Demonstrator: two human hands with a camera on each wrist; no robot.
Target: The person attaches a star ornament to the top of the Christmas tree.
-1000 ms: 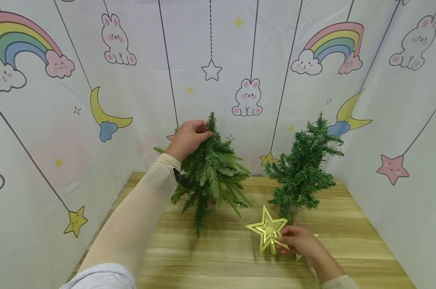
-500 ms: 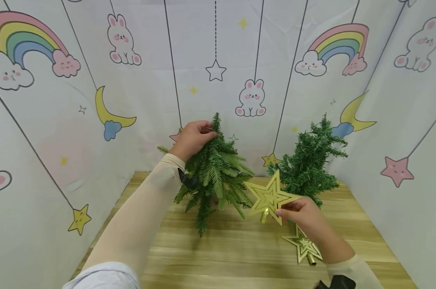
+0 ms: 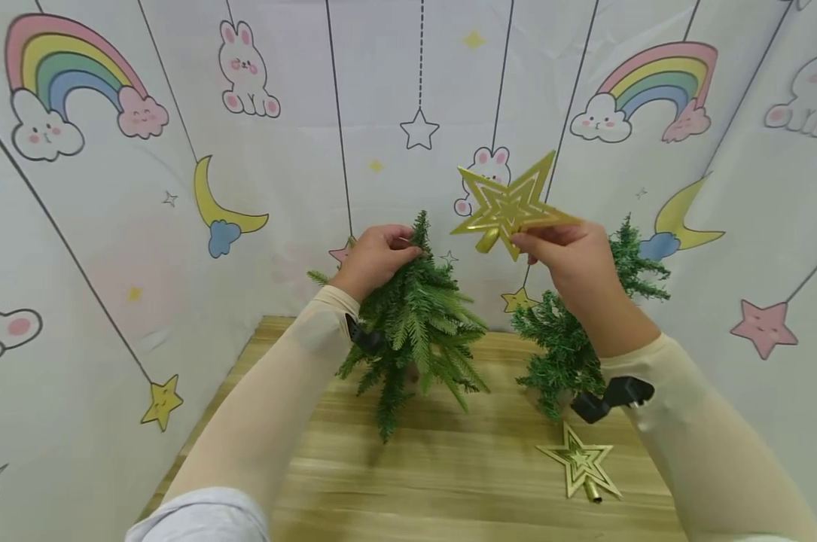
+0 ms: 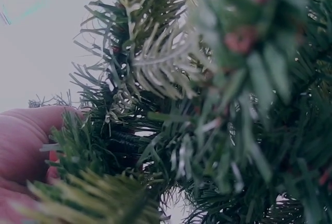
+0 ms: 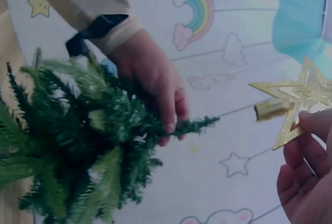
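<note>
A small artificial Christmas tree [image 3: 415, 316] stands at the middle of the table, its narrow tip pointing up. My left hand [image 3: 381, 260] pinches it just below the tip between thumb and fingers, as the right wrist view also shows. Up in the air to the right of that tip, my right hand [image 3: 574, 252] holds a gold star tree topper [image 3: 508, 209] by one lower point. The topper's hollow gold tube [image 5: 272, 111] faces the tree tip, with a gap between them. Green branches [image 4: 171, 105] fill most of the left wrist view.
A second, darker green tree [image 3: 560, 342] stands at the right, partly behind my right forearm. Another gold star topper [image 3: 582, 461] lies on the wooden table [image 3: 394, 489] at the front right. A printed curtain [image 3: 300, 150] encloses the back and sides.
My right hand has lifted the gold star topper from near the table up beside the tree tip, uncovering the other star. The left hand keeps its pinch. The head view has shifted slightly left.
</note>
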